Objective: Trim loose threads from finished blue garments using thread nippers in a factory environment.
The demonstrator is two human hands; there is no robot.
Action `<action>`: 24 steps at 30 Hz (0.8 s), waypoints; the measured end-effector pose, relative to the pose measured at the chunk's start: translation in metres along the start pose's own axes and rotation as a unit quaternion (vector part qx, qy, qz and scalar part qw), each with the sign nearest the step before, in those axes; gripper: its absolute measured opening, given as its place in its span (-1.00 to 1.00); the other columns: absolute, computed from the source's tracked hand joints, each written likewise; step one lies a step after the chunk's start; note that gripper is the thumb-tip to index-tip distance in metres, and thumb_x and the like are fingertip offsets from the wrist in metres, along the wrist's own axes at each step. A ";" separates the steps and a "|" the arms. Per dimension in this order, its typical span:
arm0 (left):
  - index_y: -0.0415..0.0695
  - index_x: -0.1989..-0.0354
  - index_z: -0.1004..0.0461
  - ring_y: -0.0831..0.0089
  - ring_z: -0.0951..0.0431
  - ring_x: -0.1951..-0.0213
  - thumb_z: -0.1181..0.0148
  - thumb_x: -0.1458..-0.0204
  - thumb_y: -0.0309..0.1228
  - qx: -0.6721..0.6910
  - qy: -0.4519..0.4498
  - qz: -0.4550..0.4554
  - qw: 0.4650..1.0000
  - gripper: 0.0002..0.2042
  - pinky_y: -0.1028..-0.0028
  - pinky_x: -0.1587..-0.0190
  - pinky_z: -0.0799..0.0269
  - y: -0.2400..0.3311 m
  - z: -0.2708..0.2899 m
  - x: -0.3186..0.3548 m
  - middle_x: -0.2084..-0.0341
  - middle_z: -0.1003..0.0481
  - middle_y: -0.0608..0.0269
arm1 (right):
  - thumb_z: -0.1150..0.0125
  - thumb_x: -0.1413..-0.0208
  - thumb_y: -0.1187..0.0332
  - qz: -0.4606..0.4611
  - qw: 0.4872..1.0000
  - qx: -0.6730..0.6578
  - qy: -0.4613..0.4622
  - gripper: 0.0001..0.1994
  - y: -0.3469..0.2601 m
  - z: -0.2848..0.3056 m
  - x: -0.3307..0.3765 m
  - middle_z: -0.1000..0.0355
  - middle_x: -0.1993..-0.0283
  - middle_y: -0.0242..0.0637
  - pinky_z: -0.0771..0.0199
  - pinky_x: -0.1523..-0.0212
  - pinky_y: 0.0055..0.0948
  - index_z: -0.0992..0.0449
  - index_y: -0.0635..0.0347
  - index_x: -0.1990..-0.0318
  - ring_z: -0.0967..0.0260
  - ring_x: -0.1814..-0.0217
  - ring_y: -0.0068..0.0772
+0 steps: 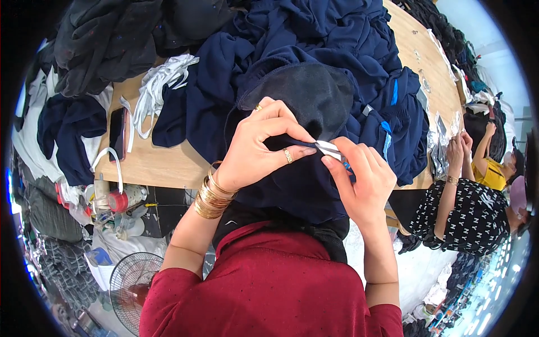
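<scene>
A navy garment (286, 182) lies over the table's near edge and my lap, with a dark mesh-like panel (303, 92) spread on top. My left hand (261, 143), wearing rings and gold bangles, pinches a narrow edge of the navy cloth between thumb and forefinger. Close against those fingertips, my right hand (365, 180) is closed with thumb and forefinger on a small white piece (328, 148) with a grey strip along it. Whether that piece is a tape or part of a tool I cannot tell. A bit of blue shows under the right fingers.
Navy garments (314, 28) heap up beyond my hands, and black cloth (106, 45) is piled at the far left. White cords (163, 84) and a phone (118, 132) lie on the wooden table (163, 163). A fan (132, 286) stands lower left. Two people (471, 219) work at right.
</scene>
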State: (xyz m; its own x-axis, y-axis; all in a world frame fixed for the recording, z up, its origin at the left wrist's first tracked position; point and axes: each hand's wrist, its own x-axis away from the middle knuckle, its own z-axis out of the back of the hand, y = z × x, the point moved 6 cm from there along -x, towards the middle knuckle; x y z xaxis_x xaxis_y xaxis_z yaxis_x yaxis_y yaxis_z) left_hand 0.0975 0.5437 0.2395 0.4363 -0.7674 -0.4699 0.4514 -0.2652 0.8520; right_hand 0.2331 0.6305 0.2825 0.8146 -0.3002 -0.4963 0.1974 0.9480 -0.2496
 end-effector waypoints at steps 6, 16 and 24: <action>-0.07 0.47 -0.58 0.46 -0.34 0.38 -0.37 0.35 -0.49 -0.024 0.006 -0.015 1.000 -0.82 0.52 0.28 -0.25 0.003 0.000 0.000 0.54 -0.39 0.41 | -0.32 0.14 0.24 0.012 1.000 0.017 -0.017 -0.75 -0.005 0.000 0.001 -0.25 0.59 -0.46 -0.15 0.60 -0.52 -0.49 0.05 0.28 -0.18 0.60 -0.50; -0.03 0.47 -0.59 0.47 -0.31 0.36 -0.35 0.35 -0.51 -0.059 0.012 -0.025 0.998 -0.81 0.50 0.25 -0.20 0.006 0.000 0.001 0.53 -0.38 0.43 | -0.31 0.11 0.24 0.022 0.999 0.034 -0.017 -0.76 -0.009 -0.001 0.000 -0.22 0.59 -0.46 -0.15 0.60 -0.53 -0.49 0.06 0.26 -0.17 0.60 -0.52; -0.03 0.46 -0.59 0.46 -0.31 0.37 -0.34 0.36 -0.53 -0.066 0.012 -0.029 0.997 -0.80 0.50 0.26 -0.21 0.009 -0.001 0.000 0.53 -0.38 0.43 | -0.30 0.10 0.25 0.011 1.000 0.015 -0.025 -0.77 -0.007 -0.001 0.000 -0.22 0.59 -0.45 -0.16 0.60 -0.53 -0.48 0.06 0.27 -0.18 0.61 -0.51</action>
State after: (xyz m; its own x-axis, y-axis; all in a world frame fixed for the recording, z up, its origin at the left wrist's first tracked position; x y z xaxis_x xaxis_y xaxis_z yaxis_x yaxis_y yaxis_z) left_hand 0.1022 0.5417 0.2465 0.4238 -0.7389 -0.5238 0.5736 -0.2286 0.7866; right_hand 0.2313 0.6235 0.2834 0.8450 -0.2750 -0.4586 0.1953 0.9571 -0.2139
